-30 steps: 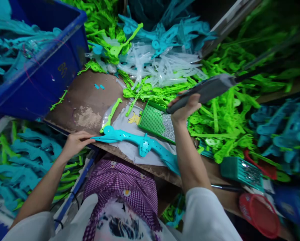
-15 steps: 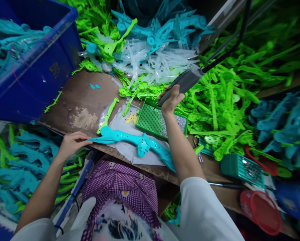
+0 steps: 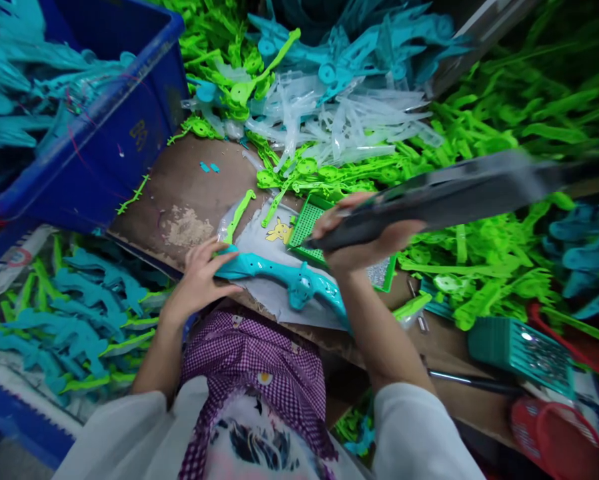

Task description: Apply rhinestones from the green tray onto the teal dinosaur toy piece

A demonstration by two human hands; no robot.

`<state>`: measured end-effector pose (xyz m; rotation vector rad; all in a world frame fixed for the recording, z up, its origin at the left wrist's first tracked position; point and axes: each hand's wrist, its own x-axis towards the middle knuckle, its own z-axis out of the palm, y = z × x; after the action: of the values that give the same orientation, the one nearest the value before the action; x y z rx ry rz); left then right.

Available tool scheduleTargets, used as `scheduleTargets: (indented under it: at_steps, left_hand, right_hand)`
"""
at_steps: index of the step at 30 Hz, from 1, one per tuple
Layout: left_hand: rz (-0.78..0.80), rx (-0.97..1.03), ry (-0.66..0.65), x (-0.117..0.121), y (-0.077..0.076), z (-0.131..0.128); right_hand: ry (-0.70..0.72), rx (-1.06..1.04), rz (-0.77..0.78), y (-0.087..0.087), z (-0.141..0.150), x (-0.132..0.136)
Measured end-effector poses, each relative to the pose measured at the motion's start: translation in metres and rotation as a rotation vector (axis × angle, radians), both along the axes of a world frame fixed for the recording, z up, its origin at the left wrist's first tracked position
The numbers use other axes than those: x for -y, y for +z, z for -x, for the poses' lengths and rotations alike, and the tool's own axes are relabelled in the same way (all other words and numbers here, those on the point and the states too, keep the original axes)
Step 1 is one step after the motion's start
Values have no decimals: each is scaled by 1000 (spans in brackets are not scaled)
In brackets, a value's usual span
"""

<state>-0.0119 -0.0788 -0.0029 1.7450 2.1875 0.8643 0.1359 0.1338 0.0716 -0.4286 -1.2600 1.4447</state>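
Observation:
A long blue plastic part (image 3: 259, 265), curved like a toy bow with a moulded head at its middle, lies along the bench's near edge. My left hand (image 3: 199, 280) holds its left end, fingers over the far side and thumb on the near side. In my right hand (image 3: 359, 247) is a grey electric screwdriver (image 3: 459, 197), blurred by motion, its tip pointing left over a green perforated tray (image 3: 307, 223). Small silver screws (image 3: 378, 275) fill the tray's right side, partly hidden by my wrist. The blue part's right end passes behind my right forearm.
A blue bin (image 3: 154, 87) of blue parts stands at the left. Heaps of green parts (image 3: 479, 260) and clear parts (image 3: 349, 127) line the back and right. A teal basket (image 3: 494, 343) and red basket (image 3: 522, 420) sit at the right.
My left hand has moved right along the blue part, from its tip to a fuller hold. The screwdriver has swung lower and flatter, and the camera view has shifted left.

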Motion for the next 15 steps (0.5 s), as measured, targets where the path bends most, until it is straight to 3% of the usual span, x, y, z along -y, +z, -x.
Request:
scheduleTargets:
  at_steps: [3, 6, 15]
  left_hand:
    - [194, 14, -81, -36, 5, 1]
    - [311, 87, -126, -54, 6, 5]
    - [277, 115, -116, -49, 5, 4]
  right_hand:
    - [252, 32, 77, -16, 19, 42]
    - [332, 89, 127, -28, 33, 57]
    - [417, 105, 75, -47, 41, 58]
